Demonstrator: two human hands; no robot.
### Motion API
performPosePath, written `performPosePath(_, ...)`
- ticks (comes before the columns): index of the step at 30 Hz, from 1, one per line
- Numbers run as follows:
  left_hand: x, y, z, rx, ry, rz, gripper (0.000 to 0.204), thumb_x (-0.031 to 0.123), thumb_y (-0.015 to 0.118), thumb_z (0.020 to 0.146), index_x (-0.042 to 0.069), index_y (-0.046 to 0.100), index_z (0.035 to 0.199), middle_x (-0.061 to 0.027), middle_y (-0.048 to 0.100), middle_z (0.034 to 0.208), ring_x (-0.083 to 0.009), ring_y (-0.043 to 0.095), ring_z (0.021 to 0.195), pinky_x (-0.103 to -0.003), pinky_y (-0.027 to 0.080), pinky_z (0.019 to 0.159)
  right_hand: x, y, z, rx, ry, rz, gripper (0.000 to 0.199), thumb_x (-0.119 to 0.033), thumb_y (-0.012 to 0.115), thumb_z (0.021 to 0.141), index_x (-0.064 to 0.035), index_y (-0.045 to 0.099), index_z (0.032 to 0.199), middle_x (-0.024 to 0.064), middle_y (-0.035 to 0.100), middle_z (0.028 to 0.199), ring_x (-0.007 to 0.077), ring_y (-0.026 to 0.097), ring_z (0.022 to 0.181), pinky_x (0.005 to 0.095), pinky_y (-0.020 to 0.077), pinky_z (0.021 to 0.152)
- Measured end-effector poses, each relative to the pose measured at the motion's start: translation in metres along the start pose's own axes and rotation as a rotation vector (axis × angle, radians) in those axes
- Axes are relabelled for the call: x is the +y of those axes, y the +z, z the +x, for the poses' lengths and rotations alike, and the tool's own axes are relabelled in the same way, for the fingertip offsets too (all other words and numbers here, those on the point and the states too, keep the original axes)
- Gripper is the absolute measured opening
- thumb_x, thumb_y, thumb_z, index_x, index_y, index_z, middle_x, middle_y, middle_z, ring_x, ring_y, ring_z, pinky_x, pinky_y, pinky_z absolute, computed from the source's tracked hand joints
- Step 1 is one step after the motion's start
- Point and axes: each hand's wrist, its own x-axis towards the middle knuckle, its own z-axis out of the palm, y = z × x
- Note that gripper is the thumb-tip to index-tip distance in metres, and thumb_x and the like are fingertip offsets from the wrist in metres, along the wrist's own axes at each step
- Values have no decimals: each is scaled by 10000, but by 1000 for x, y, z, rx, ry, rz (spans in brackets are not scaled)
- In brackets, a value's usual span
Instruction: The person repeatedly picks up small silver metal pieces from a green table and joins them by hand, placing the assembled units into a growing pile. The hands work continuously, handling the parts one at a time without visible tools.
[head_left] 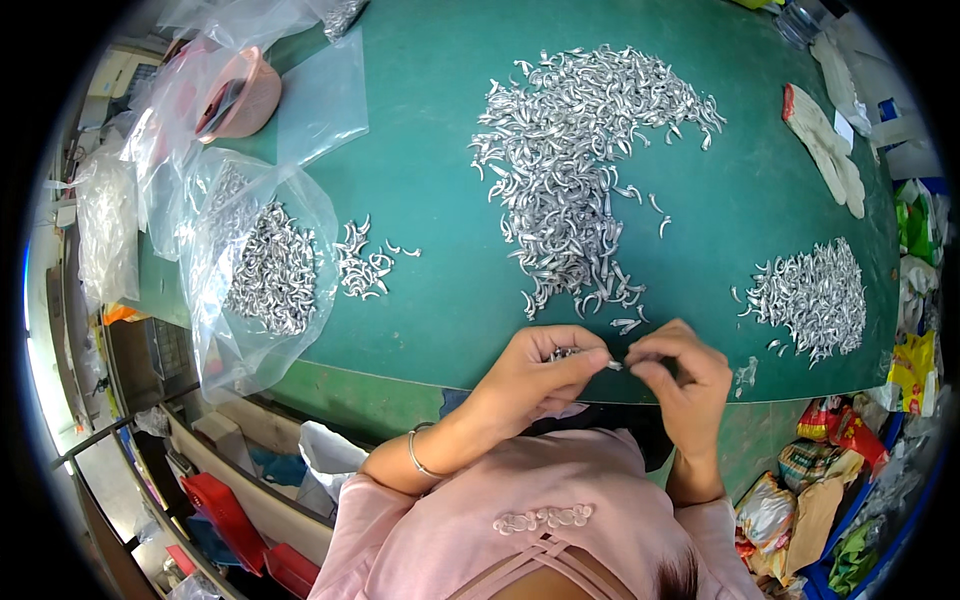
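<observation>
Two bare hands are at the lower centre of the frame, above the near edge of one flat green table [420, 130]. The left hand [540, 375] is curled and grasps small curved silver metal pieces [613, 365], one showing at the thumb tip. The right hand [685, 375] is bent, its fingertips just beside; I cannot tell whether it grips anything. Three loose heaps of similar pieces lie there: one large [565, 190] at upper centre, one small [364, 268] at left, one middle-sized [815, 300] at right. One clear plastic bag [213, 350] at left holds more.
</observation>
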Motion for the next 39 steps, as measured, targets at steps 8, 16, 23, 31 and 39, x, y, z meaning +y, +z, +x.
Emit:
performPosePath(8, -5, -12, 2, -203, 82, -350, 148, 95, 429, 873, -24, 486, 806, -96, 432, 669, -87, 307, 436, -194, 234, 386, 13, 2, 5, 41, -140, -585, 172, -7, 688, 665, -32, 639, 828, 77, 545, 873, 260, 481, 830, 359, 376, 730)
performPosePath(16, -6, -5, -3, 121, 142, 198, 155, 98, 555, 880, -15, 597, 975, 29, 448, 655, -45, 359, 525, -204, 282, 445, 9, 0, 2, 29, -162, -459, 100, 2, 667, 685, -17, 609, 764, 78, 598, 815, 260, 523, 799, 349, 371, 714)
performPosePath(23, -7, 3, 3, 135, 365, 626, 138, 61, 635, 821, -21, 642, 932, -3, 618, 807, -41, 509, 720, -201, 424, 659, -2, 2, 0, -18, -215, -250, 142, 51, 681, 649, -3, 623, 767, 90, 619, 770, 256, 548, 723, 323, 430, 646)
performPosePath(31, -8, 1, 3, 72, 332, 530, 151, 97, 628, 836, -38, 645, 904, -36, 645, 832, -55, 533, 766, -214, 447, 689, -2, 3, -4, 19, -125, -47, 170, 71, 702, 629, 3, 631, 768, 95, 632, 750, 219, 552, 687, 297, 437, 635)
performPosePath(39, -5, 1, -1, 53, 118, 239, 143, 118, 602, 853, -18, 620, 897, -10, 566, 708, -40, 474, 616, -205, 405, 545, 1, -1, -3, 84, -45, -42, 168, 53, 702, 635, 7, 625, 777, 95, 618, 753, 218, 547, 710, 309, 426, 660)
